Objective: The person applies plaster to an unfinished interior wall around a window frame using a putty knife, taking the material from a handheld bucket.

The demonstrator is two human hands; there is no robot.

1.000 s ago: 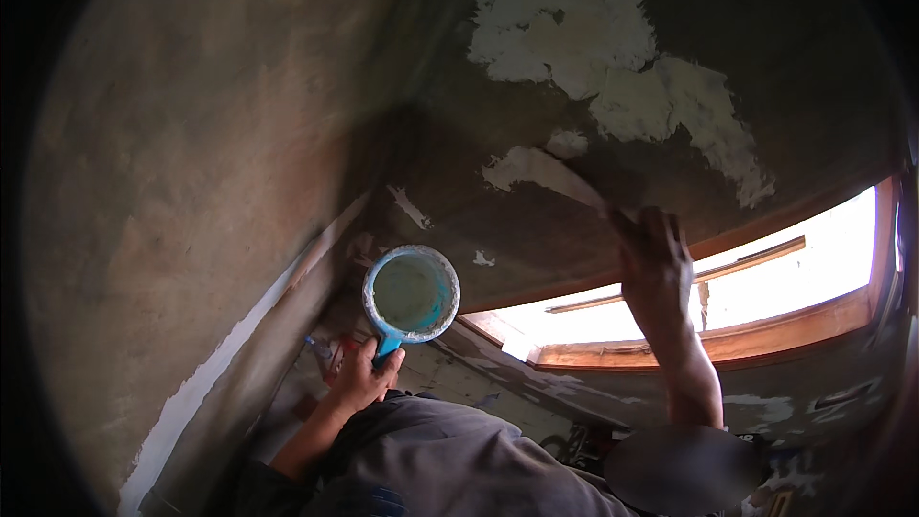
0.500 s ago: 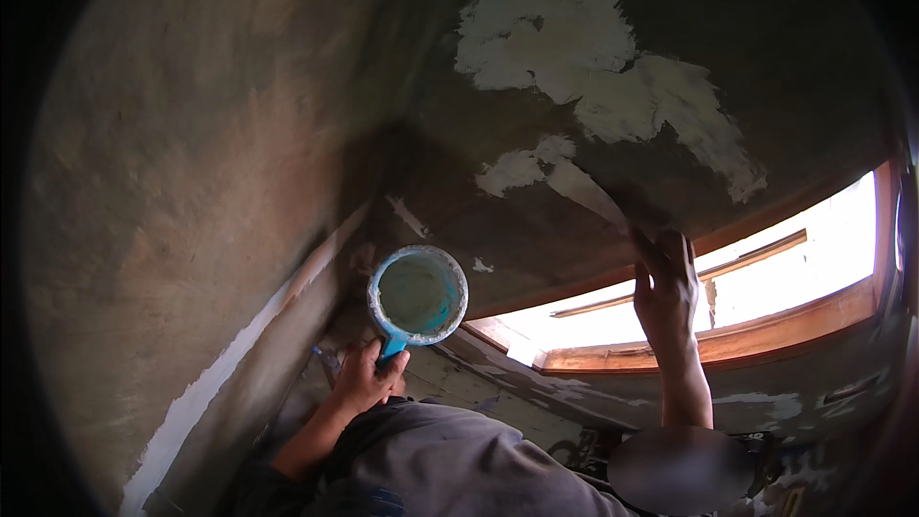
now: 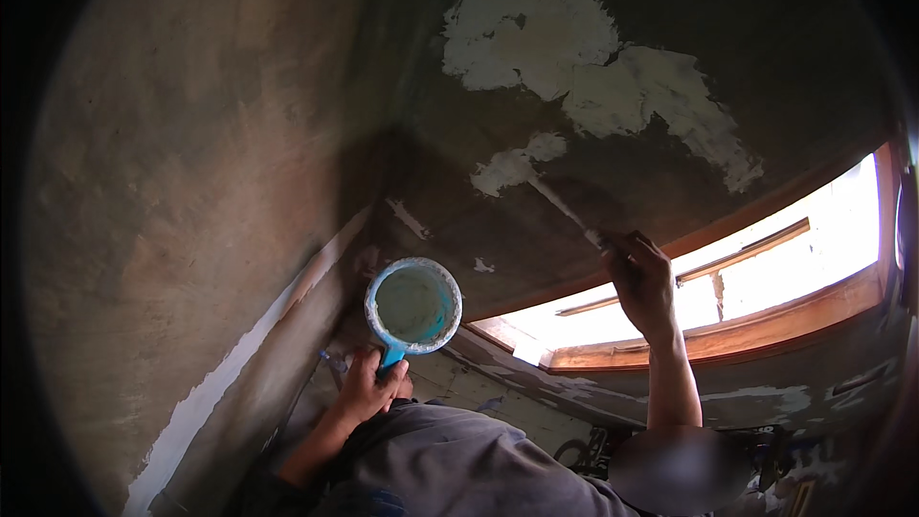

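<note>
My left hand [image 3: 369,391] is closed around the blue handle of a round pot [image 3: 454,324], whose rim is crusted white. Pale putty [image 3: 410,303] lies inside it. Up at the right, my right hand [image 3: 643,280] grips a putty knife [image 3: 560,203]. The narrow side of its blade shows, and the tip meets a small pale putty patch [image 3: 512,170] on the dark wall surface. Farther up that surface spreads a larger rough patch of putty [image 3: 613,86]. My fingers cover most of the knife's handle.
A bright window opening with a wooden frame [image 3: 766,337] lies just beyond my right forearm. To the left rises a brown plastered wall [image 3: 191,182], with a pale strip [image 3: 206,393] running down a corner. A blurred oval [image 3: 680,469] sits at the lower right.
My right hand has shifted left and slightly down, and the putty knife has turned from its broad side to nearly edge-on. The pot has dropped slightly; my left hand keeps its hold.
</note>
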